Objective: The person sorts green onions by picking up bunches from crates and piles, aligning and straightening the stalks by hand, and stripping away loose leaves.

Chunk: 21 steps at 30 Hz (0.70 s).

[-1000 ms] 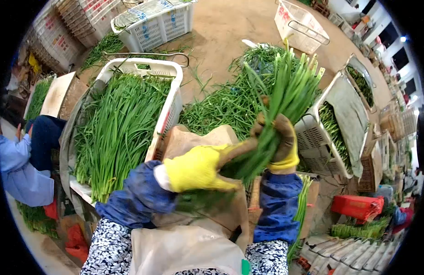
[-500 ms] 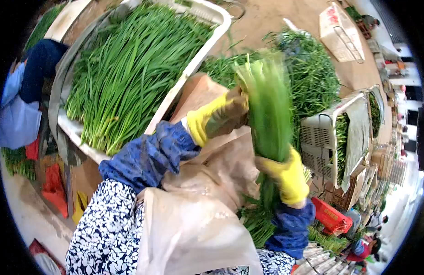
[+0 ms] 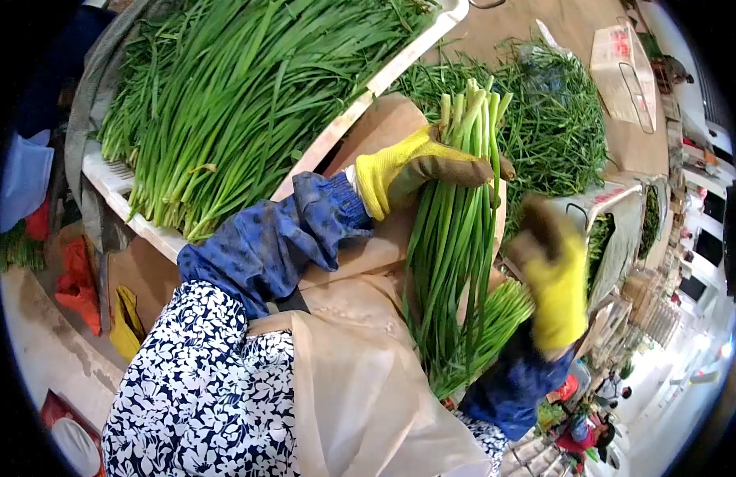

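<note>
My left hand [image 3: 427, 167], in a yellow and brown work glove, is closed around a bunch of garlic chives [image 3: 455, 230] just below its pale stem ends. The long green leaves hang down in front of the apron [image 3: 360, 350]. To the right of the bunch, apart from it, my right hand [image 3: 557, 278] is raised in a matching glove. Motion smears its fingers, so their pose is unclear. Below, between the hanging leaves and my right sleeve, lies another bundle of chives [image 3: 495, 322] with evenly lined-up pale ends.
At the upper left, a white crate [image 3: 348, 131] is heaped with garlic chives [image 3: 233, 111]. A pile of loose greens [image 3: 555, 127] lies on the floor ahead. More crates line the right side, with people [image 3: 590, 433] farther off. Red cloth [image 3: 79, 286] lies at the left.
My right hand has let go of the bunch's leaves and moved up and right. My left hand still grips the stem end, and the leaves now hang loose. The view has shifted slightly.
</note>
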### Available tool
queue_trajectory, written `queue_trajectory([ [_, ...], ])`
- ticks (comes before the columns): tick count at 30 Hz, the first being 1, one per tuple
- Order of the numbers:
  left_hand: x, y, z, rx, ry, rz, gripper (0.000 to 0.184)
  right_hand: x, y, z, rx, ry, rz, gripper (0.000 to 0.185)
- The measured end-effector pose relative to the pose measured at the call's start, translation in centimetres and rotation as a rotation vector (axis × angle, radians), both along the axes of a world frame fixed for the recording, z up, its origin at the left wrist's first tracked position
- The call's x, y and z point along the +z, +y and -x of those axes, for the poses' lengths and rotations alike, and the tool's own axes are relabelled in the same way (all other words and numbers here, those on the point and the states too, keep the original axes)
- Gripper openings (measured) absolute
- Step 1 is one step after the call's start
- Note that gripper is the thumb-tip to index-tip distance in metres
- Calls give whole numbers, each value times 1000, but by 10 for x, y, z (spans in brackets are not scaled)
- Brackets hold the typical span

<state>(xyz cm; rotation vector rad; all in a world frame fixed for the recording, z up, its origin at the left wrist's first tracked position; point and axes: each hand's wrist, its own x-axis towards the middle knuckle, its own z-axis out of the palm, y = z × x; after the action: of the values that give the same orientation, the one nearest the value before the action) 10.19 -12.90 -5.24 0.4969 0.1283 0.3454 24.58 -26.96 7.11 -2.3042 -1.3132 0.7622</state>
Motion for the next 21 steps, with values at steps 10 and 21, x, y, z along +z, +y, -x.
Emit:
queue_trajectory([
  [10,-20,-14,-31,-54,-31,68,63,-32,112,-21,673,-17,-282,39],
  [21,5,-63,-61,-19,13,102,48,-37,-75,53,-220,-91,-315,117],
])
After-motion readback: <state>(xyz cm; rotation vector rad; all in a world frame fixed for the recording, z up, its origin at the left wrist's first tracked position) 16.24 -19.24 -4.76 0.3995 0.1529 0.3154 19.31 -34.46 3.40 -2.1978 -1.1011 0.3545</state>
